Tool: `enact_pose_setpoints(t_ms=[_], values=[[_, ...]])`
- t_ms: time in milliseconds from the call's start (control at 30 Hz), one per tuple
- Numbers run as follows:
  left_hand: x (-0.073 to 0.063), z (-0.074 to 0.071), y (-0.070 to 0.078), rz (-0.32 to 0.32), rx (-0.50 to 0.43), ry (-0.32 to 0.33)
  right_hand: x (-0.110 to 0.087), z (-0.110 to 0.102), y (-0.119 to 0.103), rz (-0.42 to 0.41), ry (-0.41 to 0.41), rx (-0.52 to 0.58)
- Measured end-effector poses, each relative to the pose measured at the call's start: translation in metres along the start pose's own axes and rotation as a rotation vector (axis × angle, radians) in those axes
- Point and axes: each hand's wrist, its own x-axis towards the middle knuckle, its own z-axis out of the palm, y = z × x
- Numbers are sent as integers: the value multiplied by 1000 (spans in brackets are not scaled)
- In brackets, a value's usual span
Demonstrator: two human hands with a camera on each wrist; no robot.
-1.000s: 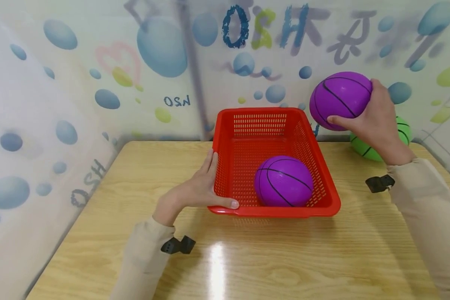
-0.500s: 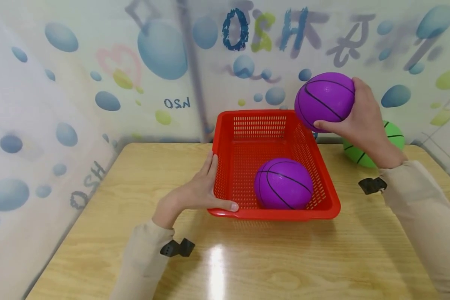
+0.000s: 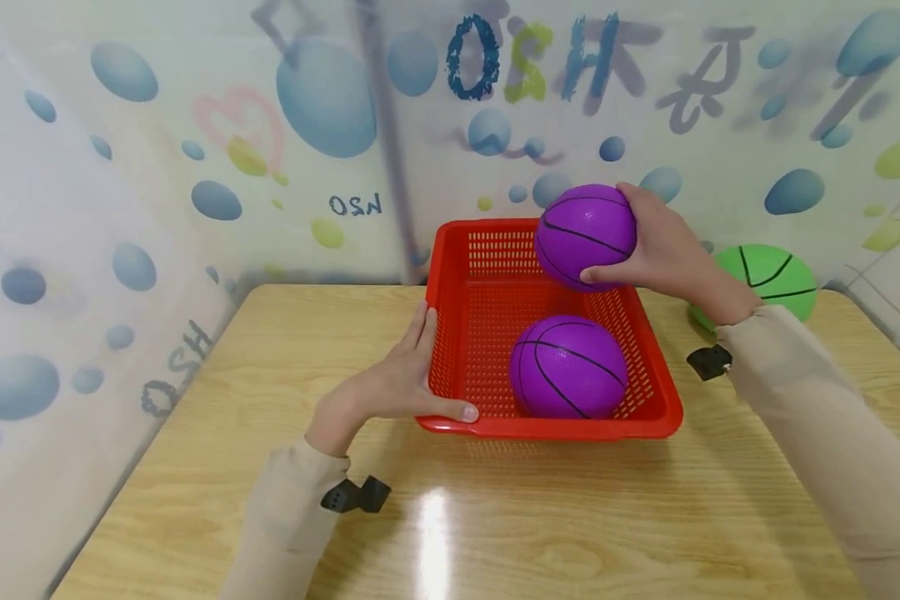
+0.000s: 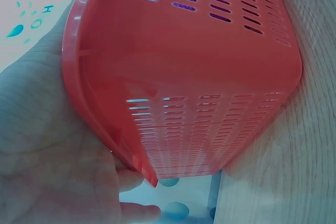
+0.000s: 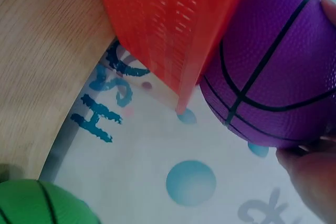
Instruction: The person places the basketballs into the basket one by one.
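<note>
The slotted basket (image 3: 547, 428) is smooth, glossy red plastic. The upper purple basketball (image 5: 268, 66) has a finely pebbled, rubber-like skin with low sheen. The tabletop (image 3: 270, 375) shows smooth, light-reflecting wood grain. The right sleeve (image 3: 817, 417) is matt beige cloth.

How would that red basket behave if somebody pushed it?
The red basket is probably light for its size, since its walls look like thin, slotted plastic. It may slide rather than tip, given its broad base. The purple ball lying in it could roll, being round with bare floor beside it.
</note>
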Motion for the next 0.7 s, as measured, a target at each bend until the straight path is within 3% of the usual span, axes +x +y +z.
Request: enact_pose_setpoints(t_ms=[300, 700], values=[[2, 0, -1, 4, -3, 1, 14, 17, -3, -29, -182, -62], [1, -1, -2, -18, 0, -13, 16, 31, -6, -59, -291, -115]])
